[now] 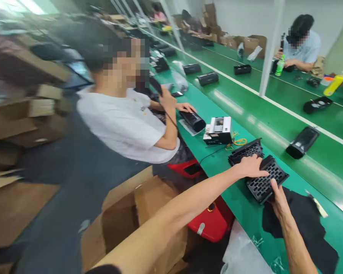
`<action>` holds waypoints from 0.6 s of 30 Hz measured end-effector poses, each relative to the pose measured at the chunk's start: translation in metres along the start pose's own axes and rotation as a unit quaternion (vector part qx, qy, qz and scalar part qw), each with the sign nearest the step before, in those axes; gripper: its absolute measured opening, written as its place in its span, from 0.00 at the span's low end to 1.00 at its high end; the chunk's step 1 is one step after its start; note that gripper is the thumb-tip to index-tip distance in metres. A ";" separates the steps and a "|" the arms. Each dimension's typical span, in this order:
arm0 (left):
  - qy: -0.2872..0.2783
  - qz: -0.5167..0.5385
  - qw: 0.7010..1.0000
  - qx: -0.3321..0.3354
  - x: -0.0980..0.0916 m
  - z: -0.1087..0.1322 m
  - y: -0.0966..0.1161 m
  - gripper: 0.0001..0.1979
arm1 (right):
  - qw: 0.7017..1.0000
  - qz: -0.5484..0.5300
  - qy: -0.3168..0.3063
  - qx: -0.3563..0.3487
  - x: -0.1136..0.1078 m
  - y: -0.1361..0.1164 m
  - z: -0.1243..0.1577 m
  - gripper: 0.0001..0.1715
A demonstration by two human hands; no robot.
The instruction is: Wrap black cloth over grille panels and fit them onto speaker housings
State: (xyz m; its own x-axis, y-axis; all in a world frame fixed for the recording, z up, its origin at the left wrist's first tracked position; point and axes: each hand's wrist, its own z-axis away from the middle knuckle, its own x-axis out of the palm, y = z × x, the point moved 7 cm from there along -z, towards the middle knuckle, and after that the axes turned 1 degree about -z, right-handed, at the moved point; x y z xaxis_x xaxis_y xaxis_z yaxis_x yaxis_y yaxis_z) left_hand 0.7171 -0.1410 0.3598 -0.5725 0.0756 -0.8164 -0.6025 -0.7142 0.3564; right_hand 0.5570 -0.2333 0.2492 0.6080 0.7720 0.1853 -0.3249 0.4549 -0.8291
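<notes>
A big brown box [157,194] is standing open beside the green table [340,232], with its flaps sticking up, and I cannot tell what is lying deep inside it. More brown boxes [14,114] are sitting over on the left. A small white and black box [217,138] is resting on the table with its top open; something pale is lying inside, but it is too small to name. Yellow cord [240,142] is curling next to that box. A green bottle [280,67] and a yellow bottle [335,84] are standing on the far side.

Two black panels are lying on the near side of the table, one in front of the other. The front panel [258,186] is showing many long holes in rows, and its edges are sticking up. The back panel [242,151] is showing holes too, but the left hand is hiding part of it.

The right hand [280,199] is gripping the front panel at its near side, with the thumb pressing on the edge and the fingers going under. The left hand [250,167] is spreading open over both panels, its fingers reaching over the back panel and its thumb pointing across the front panel; I cannot tell how hard it is touching. Black cloth [298,217] is lying just beside the right hand.
</notes>
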 end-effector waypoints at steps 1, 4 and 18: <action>0.002 0.007 1.000 0.000 0.003 0.005 0.000 0.43 | 1.000 -0.004 0.008 -0.023 0.004 -0.005 0.005 0.54; 0.041 0.021 0.999 -0.009 0.007 0.018 -0.001 0.46 | 0.994 -0.006 0.072 -0.080 0.002 -0.011 0.011 0.51; 0.111 0.198 0.968 -0.109 0.156 0.216 -0.161 0.34 | 0.908 0.251 0.317 -0.110 -0.061 -0.031 0.036 0.32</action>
State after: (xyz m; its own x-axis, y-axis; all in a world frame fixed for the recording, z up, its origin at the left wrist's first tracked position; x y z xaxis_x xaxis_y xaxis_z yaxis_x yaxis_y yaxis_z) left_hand 0.6047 0.1359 0.2735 -0.5861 -0.3690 -0.7213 -0.2141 -0.7880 0.5772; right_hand 0.5036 -0.2781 0.2827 0.7409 0.4151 -0.5280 -0.5665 -0.0360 -0.8233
